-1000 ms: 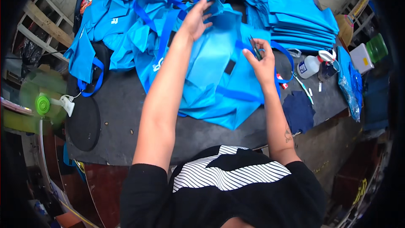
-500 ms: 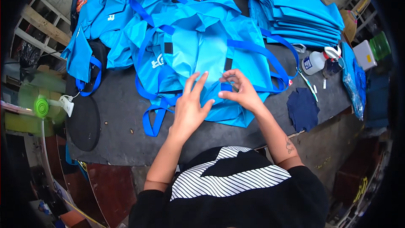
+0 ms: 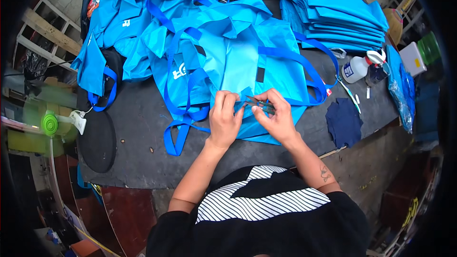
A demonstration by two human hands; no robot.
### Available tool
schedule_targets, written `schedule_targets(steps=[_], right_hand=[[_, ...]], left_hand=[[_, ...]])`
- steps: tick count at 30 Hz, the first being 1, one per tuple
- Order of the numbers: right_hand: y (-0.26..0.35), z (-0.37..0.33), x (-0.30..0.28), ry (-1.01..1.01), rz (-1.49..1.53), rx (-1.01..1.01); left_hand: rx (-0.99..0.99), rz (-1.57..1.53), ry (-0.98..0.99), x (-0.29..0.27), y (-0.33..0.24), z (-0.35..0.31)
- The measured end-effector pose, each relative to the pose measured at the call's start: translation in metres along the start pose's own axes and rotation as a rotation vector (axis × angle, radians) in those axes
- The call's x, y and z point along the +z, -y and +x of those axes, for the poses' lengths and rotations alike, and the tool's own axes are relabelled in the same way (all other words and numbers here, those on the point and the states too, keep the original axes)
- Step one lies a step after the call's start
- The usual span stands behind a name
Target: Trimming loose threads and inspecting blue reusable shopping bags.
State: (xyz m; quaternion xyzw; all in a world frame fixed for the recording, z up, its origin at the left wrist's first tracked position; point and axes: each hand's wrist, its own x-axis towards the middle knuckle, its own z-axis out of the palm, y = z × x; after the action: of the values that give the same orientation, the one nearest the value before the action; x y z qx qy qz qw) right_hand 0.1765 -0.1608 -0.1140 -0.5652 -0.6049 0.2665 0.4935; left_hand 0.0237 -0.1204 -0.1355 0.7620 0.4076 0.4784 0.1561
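A light-blue bag (image 3: pixel 240 62) with darker blue straps (image 3: pixel 290 56) and a black fastener patch (image 3: pixel 260 74) lies spread out in front of me. My left hand (image 3: pixel 223 123) pinches an edge of the bag's fabric near its front. Just to the right, my right hand (image 3: pixel 280 120) grips a small pair of thread snips (image 3: pixel 262 104), its blades pointing left at the pinched edge. Both hands nearly meet over the bag. My fingers partly hide the snips' handles, and whether the blades touch the fabric I cannot tell.
Folded blue bags (image 3: pixel 338 19) form a stack at the back right; loose bags (image 3: pixel 138 33) heap up at the back left. Rightward on the dark table (image 3: pixel 138 162) are a spray bottle (image 3: pixel 354 70), a toothbrush (image 3: pixel 351 94) and a navy cloth (image 3: pixel 343 123). A fan (image 3: pixel 49 123) stands left.
Both hands were apart with fingers spread over the bag. Now the left pinches the fabric and the right holds the snips. The bag's left flap has folded inward.
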Motion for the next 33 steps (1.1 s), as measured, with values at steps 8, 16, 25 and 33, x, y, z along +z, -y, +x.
schedule_targets(steps=[8, 16, 25, 33], right_hand=[[0.001, 0.001, 0.005, -0.042, -0.016, -0.052], [-0.008, 0.003, 0.012, -0.120, 0.098, -0.080], [-0.020, 0.016, -0.002, -0.200, 0.210, 0.059], [-0.024, 0.014, -0.002, -0.041, 0.038, -0.015]], left_hand=[[-0.091, -0.074, -0.011, -0.003, -0.005, 0.002], [-0.109, -0.091, -0.047, 0.001, -0.003, 0.002], [-0.072, 0.021, -0.050, 0.000, -0.006, 0.002], [-0.057, 0.016, -0.067, 0.001, 0.000, -0.002]])
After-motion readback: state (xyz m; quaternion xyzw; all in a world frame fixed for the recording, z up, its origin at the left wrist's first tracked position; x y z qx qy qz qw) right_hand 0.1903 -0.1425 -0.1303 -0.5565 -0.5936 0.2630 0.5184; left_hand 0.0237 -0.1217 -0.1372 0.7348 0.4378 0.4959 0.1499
